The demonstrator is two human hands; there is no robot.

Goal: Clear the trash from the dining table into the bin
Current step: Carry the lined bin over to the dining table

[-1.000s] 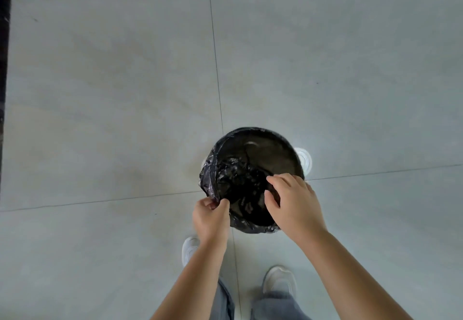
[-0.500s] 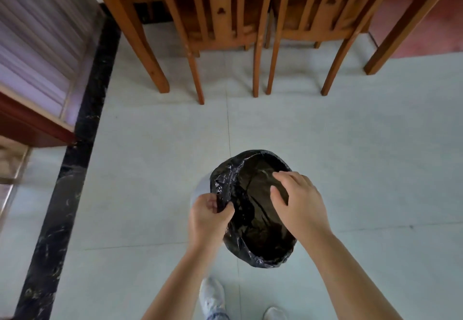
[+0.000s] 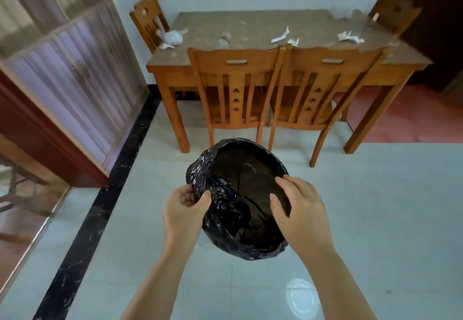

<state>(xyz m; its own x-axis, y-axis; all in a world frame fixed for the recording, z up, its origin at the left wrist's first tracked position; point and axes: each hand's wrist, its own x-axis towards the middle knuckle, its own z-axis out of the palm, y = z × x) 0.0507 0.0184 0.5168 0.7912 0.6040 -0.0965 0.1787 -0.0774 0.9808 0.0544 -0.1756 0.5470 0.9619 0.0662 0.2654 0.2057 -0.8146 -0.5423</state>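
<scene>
A round bin lined with a black plastic bag (image 3: pixel 225 209) hangs above the floor between my hands, its mouth tilted toward me. My left hand (image 3: pixel 184 208) pinches the liner at the bin's left rim. My right hand (image 3: pixel 299 209) grips the right rim, fingers over the edge. Ahead stands the wooden dining table (image 3: pixel 250 29). On it lie a crumpled white bag (image 3: pixel 171 37), a small clear bottle (image 3: pixel 223 41), torn paper scraps (image 3: pixel 280 36) and more crumpled paper (image 3: pixel 349 37) at the right.
Two wooden chairs (image 3: pixel 235 89) (image 3: pixel 323 89) are pushed in on the table's near side, between me and the trash. One more chair stands at each table end. A cabinet with curtained doors (image 3: pixel 75 81) lines the left wall. Pale tiled floor (image 3: pixel 375 207) lies around me.
The view has risen from the floor to the table and chairs. The bin has come up off the floor in both hands, which keep the same holds on its rim.
</scene>
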